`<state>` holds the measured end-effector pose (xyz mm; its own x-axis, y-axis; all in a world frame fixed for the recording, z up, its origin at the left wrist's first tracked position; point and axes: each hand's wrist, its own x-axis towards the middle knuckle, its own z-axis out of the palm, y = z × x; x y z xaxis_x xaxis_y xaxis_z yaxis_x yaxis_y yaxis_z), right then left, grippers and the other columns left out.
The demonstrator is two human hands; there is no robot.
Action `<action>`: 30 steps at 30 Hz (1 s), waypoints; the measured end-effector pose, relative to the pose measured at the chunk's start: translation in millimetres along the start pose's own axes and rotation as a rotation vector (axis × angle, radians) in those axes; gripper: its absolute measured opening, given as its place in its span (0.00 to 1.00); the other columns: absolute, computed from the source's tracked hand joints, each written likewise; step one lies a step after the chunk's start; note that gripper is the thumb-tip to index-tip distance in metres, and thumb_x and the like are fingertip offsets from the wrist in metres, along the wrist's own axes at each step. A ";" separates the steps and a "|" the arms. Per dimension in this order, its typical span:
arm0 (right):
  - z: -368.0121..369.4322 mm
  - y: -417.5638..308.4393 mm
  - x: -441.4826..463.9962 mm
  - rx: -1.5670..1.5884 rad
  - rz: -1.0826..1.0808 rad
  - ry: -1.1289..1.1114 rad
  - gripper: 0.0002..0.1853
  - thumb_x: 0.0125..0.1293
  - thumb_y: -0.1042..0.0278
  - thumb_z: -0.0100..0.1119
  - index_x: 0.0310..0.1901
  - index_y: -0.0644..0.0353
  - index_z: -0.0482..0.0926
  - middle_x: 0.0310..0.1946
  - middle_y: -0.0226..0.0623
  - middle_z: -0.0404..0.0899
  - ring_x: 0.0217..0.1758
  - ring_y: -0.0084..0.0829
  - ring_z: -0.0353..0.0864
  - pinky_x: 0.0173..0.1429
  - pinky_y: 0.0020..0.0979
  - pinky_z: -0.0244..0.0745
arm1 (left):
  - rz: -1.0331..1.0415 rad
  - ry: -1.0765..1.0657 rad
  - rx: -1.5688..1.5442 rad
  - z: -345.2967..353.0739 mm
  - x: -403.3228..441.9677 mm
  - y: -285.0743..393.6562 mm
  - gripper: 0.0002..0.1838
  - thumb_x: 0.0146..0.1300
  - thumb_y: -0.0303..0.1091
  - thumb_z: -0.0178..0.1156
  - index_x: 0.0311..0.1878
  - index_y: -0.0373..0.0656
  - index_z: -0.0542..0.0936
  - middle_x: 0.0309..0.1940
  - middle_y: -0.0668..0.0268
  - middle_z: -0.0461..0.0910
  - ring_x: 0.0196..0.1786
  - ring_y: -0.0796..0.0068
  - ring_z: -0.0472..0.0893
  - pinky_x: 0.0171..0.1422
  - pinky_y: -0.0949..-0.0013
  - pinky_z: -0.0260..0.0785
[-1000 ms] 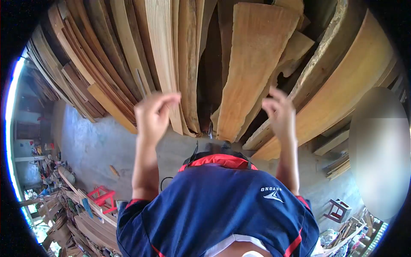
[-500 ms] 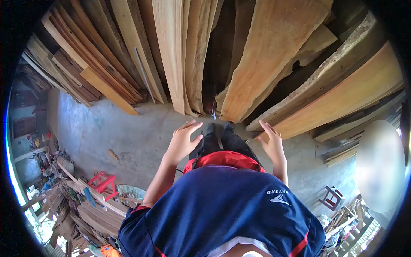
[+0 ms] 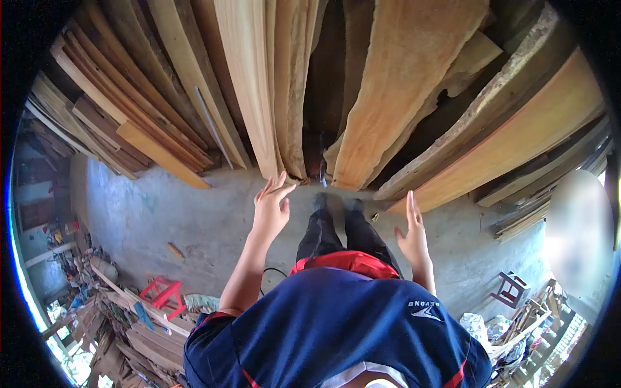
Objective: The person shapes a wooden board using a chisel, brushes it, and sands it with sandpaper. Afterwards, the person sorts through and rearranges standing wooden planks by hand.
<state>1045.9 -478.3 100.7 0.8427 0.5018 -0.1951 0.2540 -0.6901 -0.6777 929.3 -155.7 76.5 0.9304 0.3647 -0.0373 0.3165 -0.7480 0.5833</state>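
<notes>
Both hands are raised in the air over the grey floor [image 3: 194, 220], one on each side of the body, and neither holds anything. My left hand [image 3: 272, 208] has its fingers apart, near the lower end of a pale upright plank [image 3: 249, 84]. My right hand [image 3: 414, 233] has its fingers stretched out and the thumb apart, close to the lower end of a long orange-brown board [image 3: 511, 152]. Between them, a wide wooden slab [image 3: 401, 84] stands with its foot on the floor.
More boards [image 3: 129, 84] lean at the upper left. A red stool [image 3: 162, 294] and piled wood scraps [image 3: 149, 343] are at the lower left. At the lower right are a dark-framed stool [image 3: 511, 289] and plastic bags [image 3: 475, 326]. A blurred shape covers the right edge.
Over the last second both hands have come down from in front of the boards, and their fingers have opened out. The view has shifted, showing more of the legs and floor.
</notes>
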 end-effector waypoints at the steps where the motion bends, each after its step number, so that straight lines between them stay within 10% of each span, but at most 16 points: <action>1: -3.4 2.2 -0.9 0.044 -0.023 -0.029 0.51 0.49 0.88 0.56 0.73 0.42 0.45 0.70 0.52 0.53 0.70 0.52 0.58 0.66 0.41 0.65 | 0.002 0.003 -0.061 2.0 0.4 4.4 0.18 0.53 0.22 0.58 0.48 0.45 0.82 0.60 0.56 0.73 0.63 0.52 0.71 0.64 0.61 0.66; 5: -8.7 35.6 -11.4 -0.016 -0.003 -0.138 0.49 0.52 0.78 0.61 0.73 0.38 0.45 0.65 0.53 0.63 0.67 0.53 0.63 0.67 0.46 0.63 | 0.029 0.016 -0.164 15.9 -5.4 30.2 0.13 0.52 0.28 0.64 0.43 0.43 0.82 0.48 0.58 0.81 0.49 0.61 0.80 0.53 0.63 0.71; 9: -12.1 89.6 -28.5 -0.080 0.031 -0.281 0.34 0.49 0.59 0.70 0.60 0.50 0.70 0.56 0.51 0.73 0.58 0.52 0.73 0.59 0.45 0.70 | -0.132 0.068 -0.227 26.8 -13.3 76.8 0.12 0.54 0.39 0.69 0.26 0.40 0.80 0.20 0.62 0.81 0.24 0.69 0.82 0.31 0.69 0.71; 14: -54.0 120.0 -26.0 -0.016 -0.309 -0.043 0.17 0.52 0.69 0.66 0.46 0.58 0.80 0.51 0.50 0.77 0.49 0.48 0.78 0.54 0.41 0.72 | -0.084 0.256 -0.237 64.6 -25.9 129.4 0.04 0.56 0.25 0.61 0.34 0.41 0.84 0.29 0.59 0.84 0.33 0.66 0.84 0.38 0.71 0.74; 15: -65.7 126.7 -29.8 0.077 -0.299 0.034 0.20 0.52 0.75 0.61 0.50 0.53 0.79 0.57 0.51 0.71 0.52 0.49 0.76 0.56 0.42 0.71 | -0.065 0.176 -0.200 73.5 -32.5 130.8 0.17 0.49 0.15 0.54 0.39 0.45 0.85 0.44 0.56 0.82 0.48 0.60 0.82 0.52 0.66 0.73; 19: -111.0 160.4 -35.8 -0.044 -0.221 0.054 0.43 0.49 0.84 0.52 0.68 0.35 0.60 0.70 0.50 0.53 0.63 0.52 0.68 0.66 0.46 0.63 | 0.078 0.290 -0.123 109.5 -37.9 173.6 0.17 0.47 0.16 0.55 0.38 0.46 0.84 0.59 0.49 0.72 0.61 0.46 0.72 0.66 0.58 0.64; 24: -132.9 206.6 -33.1 -0.221 -0.009 -0.018 0.48 0.53 0.74 0.62 0.72 0.34 0.47 0.64 0.52 0.63 0.63 0.52 0.67 0.66 0.49 0.61 | -0.032 0.268 -0.252 128.2 -54.2 215.2 0.08 0.53 0.25 0.62 0.37 0.43 0.84 0.54 0.47 0.76 0.57 0.52 0.76 0.63 0.61 0.66; 30: -120.8 237.0 -20.5 -0.338 0.011 -0.194 0.32 0.59 0.50 0.58 0.65 0.46 0.64 0.56 0.48 0.73 0.58 0.48 0.73 0.61 0.51 0.66 | -0.123 0.393 -0.272 121.6 -62.2 243.4 0.08 0.51 0.33 0.69 0.27 0.40 0.82 0.22 0.60 0.81 0.26 0.67 0.81 0.36 0.68 0.71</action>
<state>1146.2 -715.2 29.7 0.7492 0.5601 -0.3535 0.4145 -0.8128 -0.4092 971.0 -427.9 122.1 0.7324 0.6621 0.1588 0.3116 -0.5333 0.7865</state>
